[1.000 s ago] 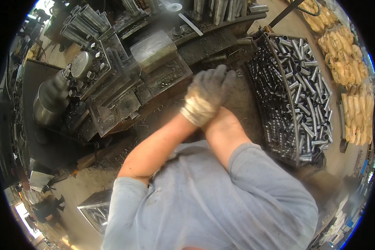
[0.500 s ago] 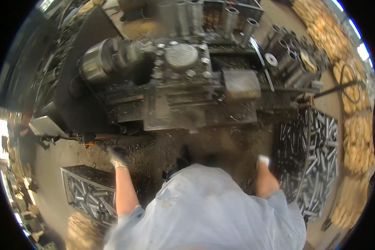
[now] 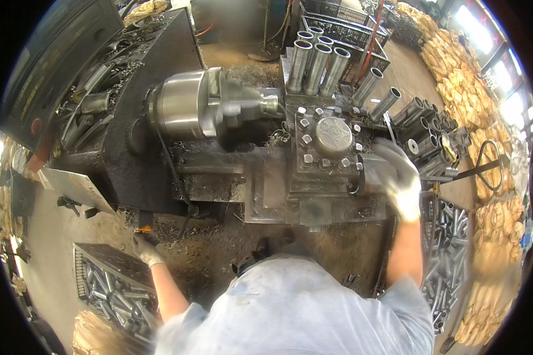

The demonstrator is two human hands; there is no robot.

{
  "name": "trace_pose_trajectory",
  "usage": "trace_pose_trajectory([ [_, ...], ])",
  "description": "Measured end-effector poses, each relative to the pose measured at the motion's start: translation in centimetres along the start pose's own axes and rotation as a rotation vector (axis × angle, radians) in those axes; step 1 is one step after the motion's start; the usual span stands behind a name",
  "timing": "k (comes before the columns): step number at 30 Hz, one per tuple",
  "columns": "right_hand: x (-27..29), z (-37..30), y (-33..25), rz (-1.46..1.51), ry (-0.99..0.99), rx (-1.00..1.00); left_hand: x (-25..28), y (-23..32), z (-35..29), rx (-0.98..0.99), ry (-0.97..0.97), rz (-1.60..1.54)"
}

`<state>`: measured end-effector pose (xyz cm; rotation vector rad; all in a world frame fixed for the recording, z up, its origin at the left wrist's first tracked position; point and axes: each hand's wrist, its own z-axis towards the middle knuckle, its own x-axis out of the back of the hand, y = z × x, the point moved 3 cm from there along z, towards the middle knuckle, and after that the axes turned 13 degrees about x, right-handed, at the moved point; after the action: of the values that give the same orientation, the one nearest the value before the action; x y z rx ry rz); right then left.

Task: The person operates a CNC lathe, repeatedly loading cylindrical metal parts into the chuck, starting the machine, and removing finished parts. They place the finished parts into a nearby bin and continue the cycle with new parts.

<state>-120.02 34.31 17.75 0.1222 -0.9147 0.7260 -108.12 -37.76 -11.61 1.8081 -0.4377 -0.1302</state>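
Note:
I stand at a dark metal lathe (image 3: 160,171) with a shiny chuck (image 3: 183,109) and a square tool post (image 3: 328,142). My left hand (image 3: 145,249), in a pale work glove, reaches low to the machine's front. Its fingertips are gathered on a small orange-tipped lever (image 3: 143,229). My gloved right hand (image 3: 400,177) is blurred. It curls over the right end of the carriage (image 3: 314,195), beside the tool post. What it grips is hidden.
Several steel tubes (image 3: 317,62) stand upright behind the tool post, with more tubes (image 3: 426,133) at the right. Wire crates of short tubes sit at lower left (image 3: 109,287) and at right (image 3: 450,248). Metal chips (image 3: 219,242) cover the lathe's front, and tan sacks (image 3: 456,77) line the right.
My head has swung from the crate of tubes back to the lathe. My arms, crossed one second ago, have spread: the left hand went to the low lever, the right hand up to the carriage.

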Motion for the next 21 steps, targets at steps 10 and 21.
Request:
trace_pose_trajectory([
  [10, -21.9, 23.7, 2.9, 0.376, -1.080, -0.200, -7.3, -1.4, -17.3, 0.237, -0.588, 0.082],
  [21, -13.6, 31.7, -0.3, 0.023, 0.228, 0.247, -21.1, 18.7, -23.0, -1.239, -0.518, 0.354],
])
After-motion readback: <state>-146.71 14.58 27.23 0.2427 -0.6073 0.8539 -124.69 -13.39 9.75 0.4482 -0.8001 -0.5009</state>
